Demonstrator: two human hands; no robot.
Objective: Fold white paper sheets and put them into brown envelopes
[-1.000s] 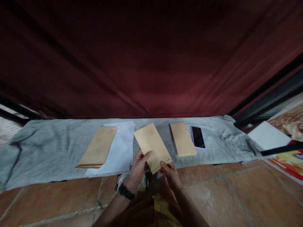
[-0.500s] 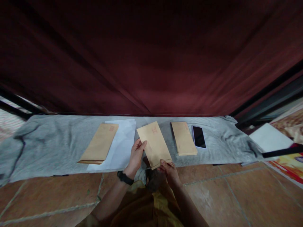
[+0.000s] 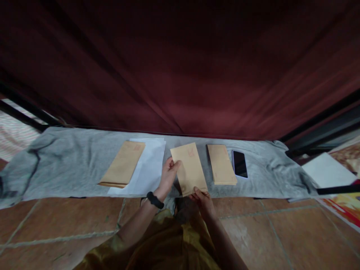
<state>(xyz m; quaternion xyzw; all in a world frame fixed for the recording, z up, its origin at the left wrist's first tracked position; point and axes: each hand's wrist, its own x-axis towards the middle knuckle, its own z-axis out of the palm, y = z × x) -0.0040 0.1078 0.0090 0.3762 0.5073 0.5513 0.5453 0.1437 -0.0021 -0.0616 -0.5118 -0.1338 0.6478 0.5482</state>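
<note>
A brown envelope [image 3: 189, 168] with a red stamp mark near its far end is held over the grey cloth [image 3: 67, 165]. My left hand [image 3: 168, 176], with a black watch on the wrist, pinches the envelope's left long edge near the far end. My right hand [image 3: 201, 198] grips its near short edge. To the left lies another brown envelope stack [image 3: 123, 163] partly over white paper sheets [image 3: 149, 168]. To the right lies a brown envelope pile [image 3: 221, 164], with a black phone [image 3: 240, 164] beside it.
A dark red curtain [image 3: 180, 67] hangs behind the cloth. Terracotta floor tiles [image 3: 270, 240] lie in front. A white sheet [image 3: 326, 172] and a black bar [image 3: 337, 189] sit at the far right, next to colourful printed matter [image 3: 345, 208].
My left hand has slid up the envelope's left edge toward its far end. The envelope has shifted slightly right and stands straighter. The view has tilted a little.
</note>
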